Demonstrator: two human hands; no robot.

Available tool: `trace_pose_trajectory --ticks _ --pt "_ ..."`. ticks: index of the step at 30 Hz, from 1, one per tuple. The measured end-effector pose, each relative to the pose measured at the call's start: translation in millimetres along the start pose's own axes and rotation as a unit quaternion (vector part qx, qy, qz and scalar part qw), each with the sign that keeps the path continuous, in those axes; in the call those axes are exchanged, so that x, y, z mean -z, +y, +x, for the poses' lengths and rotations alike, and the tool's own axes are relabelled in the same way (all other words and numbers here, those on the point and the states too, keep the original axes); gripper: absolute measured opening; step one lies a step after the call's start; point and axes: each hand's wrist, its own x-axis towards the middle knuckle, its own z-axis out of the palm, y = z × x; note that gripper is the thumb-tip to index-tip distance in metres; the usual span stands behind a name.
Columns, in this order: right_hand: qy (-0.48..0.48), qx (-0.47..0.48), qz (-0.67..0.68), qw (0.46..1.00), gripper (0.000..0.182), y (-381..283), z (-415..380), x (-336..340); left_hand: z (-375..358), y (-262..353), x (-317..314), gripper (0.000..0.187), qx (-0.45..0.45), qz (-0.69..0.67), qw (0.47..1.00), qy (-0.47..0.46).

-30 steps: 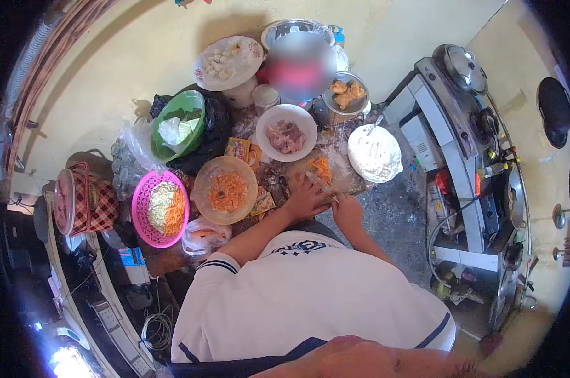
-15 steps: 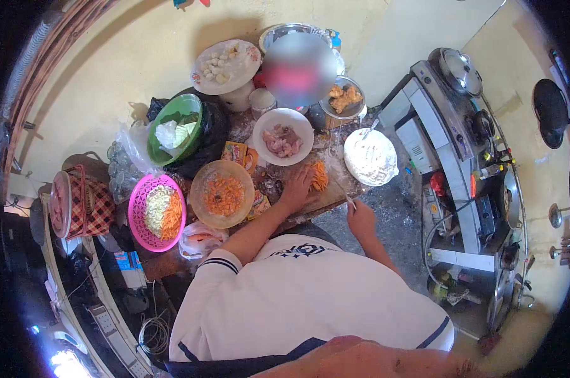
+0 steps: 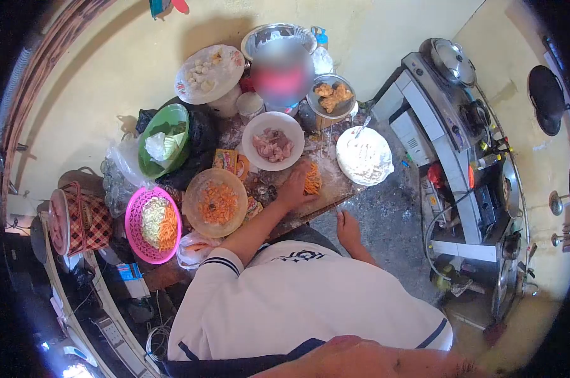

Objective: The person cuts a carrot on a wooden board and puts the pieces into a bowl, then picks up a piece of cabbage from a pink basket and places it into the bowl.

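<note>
On the floury wooden cutting board (image 3: pixel 329 196), a small pile of orange carrot strips (image 3: pixel 313 179) lies near its right end. My left hand (image 3: pixel 293 191) is cupped against the left side of this pile, with the thumb toward me. Off the board's front right edge, my right hand (image 3: pixel 348 229) is closed around a knife (image 3: pixel 338 210); its thin blade is hardly visible at this angle. Just behind my left hand stands a white bowl (image 3: pixel 250 133) of raw meat pieces. A tan bowl (image 3: pixel 188 205) with chopped orange bits is to the left.
Further left are a pink basket (image 3: pixel 132 217) of pale and orange shreds and a green basin (image 3: pixel 148 154). A flour-coated white bowl (image 3: pixel 386 176) stands right of the board. Fried pieces fill a metal bowl (image 3: pixel 353 112) behind. A stove (image 3: pixel 445 116) is at the right.
My left hand has drawn slightly back from the top of the carrot strips to their left side. My right hand has shifted left and lower with the knife. The whole view has shifted somewhat.
</note>
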Motion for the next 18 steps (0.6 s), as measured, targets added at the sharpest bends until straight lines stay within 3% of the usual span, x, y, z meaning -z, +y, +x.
trace_pose_trajectory --ticks 3,6,11,18 --pt "-0.005 -0.022 0.018 1.0 0.029 5.8 3.8 2.1 13.7 6.8 -1.1 0.088 0.018 -0.003 1.0 -0.008" --pt "0.014 -0.034 0.02 0.999 0.028 3.3 9.2 0.6 18.8 -0.3 -11.2 0.075 -0.049 0.012 0.999 -0.018" --pt "0.0 -0.035 0.006 0.999 0.027 -7.5 6.9 -9.2 -1.6 -24.9 -28.1 0.055 0.006 -0.002 0.999 -0.036" --pt "0.005 -0.002 0.041 0.999 0.028 -17.0 5.2 -15.9 -17.4 -7.5 7.5 0.066 -0.055 0.005 0.998 0.041"
